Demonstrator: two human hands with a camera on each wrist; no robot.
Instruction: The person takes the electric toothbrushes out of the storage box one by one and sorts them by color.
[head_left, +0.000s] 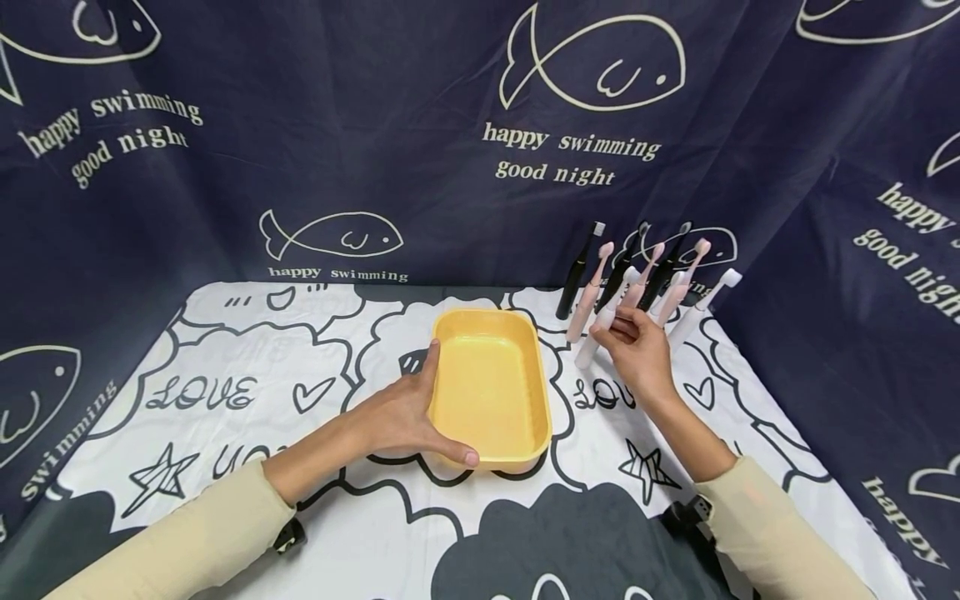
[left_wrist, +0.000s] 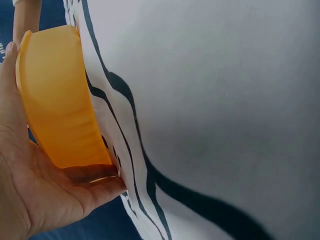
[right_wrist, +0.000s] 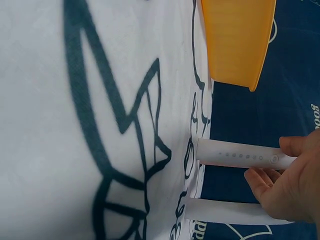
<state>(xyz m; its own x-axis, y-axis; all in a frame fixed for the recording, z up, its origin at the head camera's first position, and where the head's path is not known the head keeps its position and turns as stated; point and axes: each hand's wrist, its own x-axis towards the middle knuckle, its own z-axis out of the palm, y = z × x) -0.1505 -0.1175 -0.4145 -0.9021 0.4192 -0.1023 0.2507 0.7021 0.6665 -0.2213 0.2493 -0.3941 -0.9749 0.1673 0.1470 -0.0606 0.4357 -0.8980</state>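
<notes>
A shallow yellow tray (head_left: 491, 392) lies on the patterned cloth in the middle. My left hand (head_left: 401, 417) holds its near left corner, thumb along the near edge and fingers against the left side; in the left wrist view they press the tray's outer wall (left_wrist: 60, 100). Over on the right, my right hand (head_left: 637, 350) pinches a white electric toothbrush (head_left: 587, 354) by its handle. This toothbrush stands nearly upright, its base at the cloth, and its button and row of dots show on the handle (right_wrist: 240, 154) in the right wrist view.
Several black toothbrushes (head_left: 573, 283), pink toothbrushes (head_left: 583, 310) and other white toothbrushes (head_left: 690, 327) stand upright close together at the back right, around the right hand. A dark blue curtain (head_left: 420, 150) with fish drawings hangs behind the table and along both sides.
</notes>
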